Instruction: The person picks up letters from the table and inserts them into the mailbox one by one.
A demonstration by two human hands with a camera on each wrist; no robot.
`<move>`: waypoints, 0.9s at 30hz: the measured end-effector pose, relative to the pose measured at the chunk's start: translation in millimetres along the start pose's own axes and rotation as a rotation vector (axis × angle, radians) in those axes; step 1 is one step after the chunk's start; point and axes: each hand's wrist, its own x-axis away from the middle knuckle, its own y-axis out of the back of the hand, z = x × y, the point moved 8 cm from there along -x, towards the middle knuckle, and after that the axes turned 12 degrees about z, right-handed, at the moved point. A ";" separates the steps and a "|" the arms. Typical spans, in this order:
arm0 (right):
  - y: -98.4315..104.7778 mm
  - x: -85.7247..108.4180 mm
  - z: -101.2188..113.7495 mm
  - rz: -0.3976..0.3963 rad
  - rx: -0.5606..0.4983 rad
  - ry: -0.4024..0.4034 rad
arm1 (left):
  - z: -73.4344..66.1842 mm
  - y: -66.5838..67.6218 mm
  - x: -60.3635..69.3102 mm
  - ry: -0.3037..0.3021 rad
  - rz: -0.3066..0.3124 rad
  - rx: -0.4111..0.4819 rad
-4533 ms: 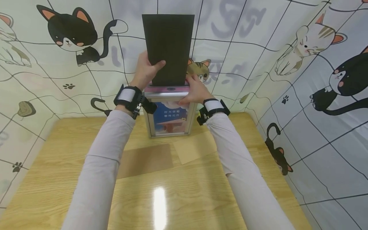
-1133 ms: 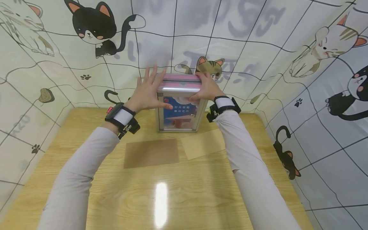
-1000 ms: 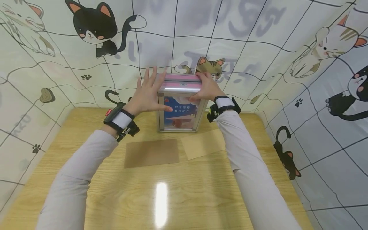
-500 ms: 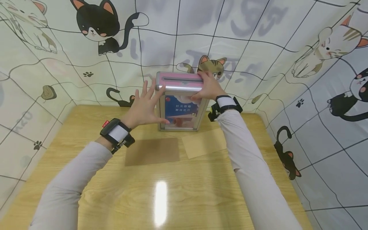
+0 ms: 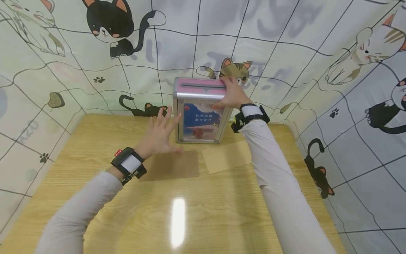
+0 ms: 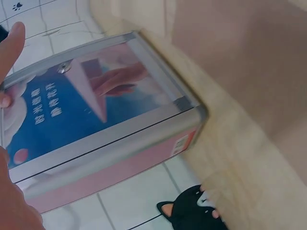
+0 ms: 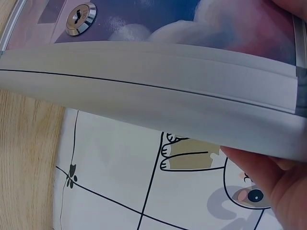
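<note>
A mailbox [image 5: 200, 120] with a silver frame, a pink slotted top and a blue picture front stands upright at the back of the table. My right hand [image 5: 234, 94] grips its upper right corner, thumb on the front and fingers over the top. To the left of the box, my left hand [image 5: 158, 137] hangs in the air with spread fingers and holds nothing. Below it lies a flat brown paper rectangle [image 5: 185, 168], partly hidden by the hand. A round key lock [image 7: 80, 19] shows on the box front in the right wrist view.
A lighter tan paper rectangle [image 5: 226, 157] lies right of the brown one, in front of the mailbox. The wooden table [image 5: 209, 215] has a bright light reflection. White cloth walls [image 5: 177, 46] with printed cats close in the back and sides.
The black sheet that my left hand held upright at the box's slot is out of sight. My left hand has moved off the box, down and left; my right hand keeps its grip.
</note>
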 end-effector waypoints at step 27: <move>-0.1 0.3 -1.8 -0.010 0.010 -0.009 | 8.7 -100.5 9.7 0.014 0.159 0.038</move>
